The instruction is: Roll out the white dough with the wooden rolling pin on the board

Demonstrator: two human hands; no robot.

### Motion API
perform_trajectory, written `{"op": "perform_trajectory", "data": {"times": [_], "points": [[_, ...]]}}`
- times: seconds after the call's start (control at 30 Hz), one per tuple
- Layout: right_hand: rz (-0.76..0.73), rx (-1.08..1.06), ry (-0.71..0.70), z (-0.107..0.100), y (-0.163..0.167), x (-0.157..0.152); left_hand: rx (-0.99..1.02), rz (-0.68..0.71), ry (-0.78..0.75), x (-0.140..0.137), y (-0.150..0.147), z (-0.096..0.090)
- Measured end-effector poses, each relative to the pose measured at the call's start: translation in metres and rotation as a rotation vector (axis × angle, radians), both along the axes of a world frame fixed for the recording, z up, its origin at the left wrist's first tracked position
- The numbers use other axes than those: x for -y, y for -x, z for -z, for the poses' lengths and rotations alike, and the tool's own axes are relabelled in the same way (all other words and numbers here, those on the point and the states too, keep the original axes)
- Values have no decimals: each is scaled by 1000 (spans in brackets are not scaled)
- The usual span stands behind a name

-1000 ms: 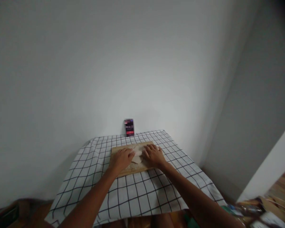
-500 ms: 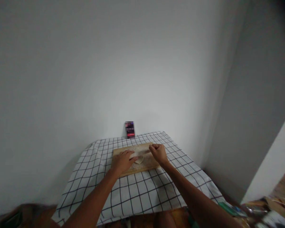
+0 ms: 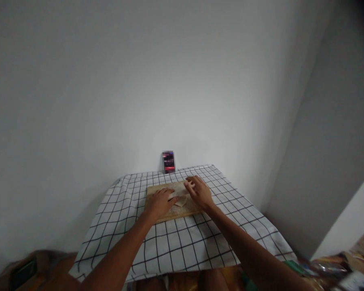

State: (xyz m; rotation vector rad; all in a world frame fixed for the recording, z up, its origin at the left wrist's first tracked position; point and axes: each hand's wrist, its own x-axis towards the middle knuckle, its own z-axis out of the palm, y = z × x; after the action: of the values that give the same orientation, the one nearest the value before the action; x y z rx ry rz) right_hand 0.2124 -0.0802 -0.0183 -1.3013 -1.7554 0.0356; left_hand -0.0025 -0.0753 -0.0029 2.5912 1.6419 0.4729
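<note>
A wooden board (image 3: 164, 218) lies on the table, whitened by what looks like flour. On it is a thin, pale, flat piece of dough (image 3: 181, 201). Just behind the dough runs a pale rod, apparently a rolling pin (image 3: 179, 190), blurred and partly covered by both hands. My left hand (image 3: 160, 202) rests at the board's left side, fingers stretched forward and thumb apart beside the dough's left edge. At the rod's right end, my right hand (image 3: 200, 193) curls its fingers loosely around it, thumb side toward the dough.
A white cloth with black grid lines (image 3: 176, 246) covers the table. Against the wall behind the board stands a small dark, pixelated box-like object (image 3: 169, 162). Plain walls rise behind and on the right. Mixed items (image 3: 327, 266) lie low at the right, with a brown box (image 3: 33, 266) low at the left.
My right hand has loosened from a tight fist into a looser curl and shifted slightly inward. My left hand stays beside the dough. The whole view has tilted and shifted slightly.
</note>
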Motion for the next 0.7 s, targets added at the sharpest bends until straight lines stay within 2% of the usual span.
{"op": "perform_trajectory", "data": {"times": [0.17,0.3,0.43,0.7], "points": [[49,285,66,2,0,5,-19,23,-71,4,0,1],[94,329,65,10,-3,3,-10,67,-115,6,-2,5],[87,373,85,10,-6,3,-9,77,-125,1,-1,6],[88,502,245,0,-2,-8,-40,142,-37,-13,23,-7]]}}
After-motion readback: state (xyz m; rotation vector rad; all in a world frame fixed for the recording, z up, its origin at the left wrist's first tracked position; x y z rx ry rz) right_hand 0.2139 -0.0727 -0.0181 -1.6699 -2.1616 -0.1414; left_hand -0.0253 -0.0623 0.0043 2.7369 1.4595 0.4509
